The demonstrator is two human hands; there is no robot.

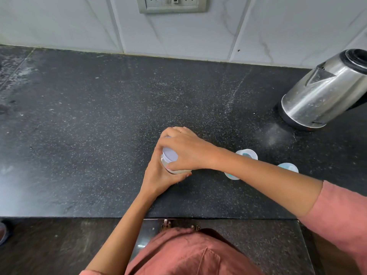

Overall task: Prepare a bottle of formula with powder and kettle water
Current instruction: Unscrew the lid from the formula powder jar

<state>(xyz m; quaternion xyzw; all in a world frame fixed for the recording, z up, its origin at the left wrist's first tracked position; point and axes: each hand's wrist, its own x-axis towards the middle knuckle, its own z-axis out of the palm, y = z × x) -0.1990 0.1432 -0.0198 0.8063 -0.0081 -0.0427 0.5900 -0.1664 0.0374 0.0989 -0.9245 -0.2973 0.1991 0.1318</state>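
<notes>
A small clear jar with pale powder stands on the black counter near the middle. My left hand grips its body from the near side. My right hand curls over its white lid from above. A steel kettle with its top open stands at the far right. Partly hidden behind my right forearm are two clear bottle parts with blue markings, one piece further back and another to the right; a rim shows below the arm.
A white tiled wall with a socket panel rises behind the counter. The counter's front edge runs just in front of my body. Pale powder dust lies near the kettle's base.
</notes>
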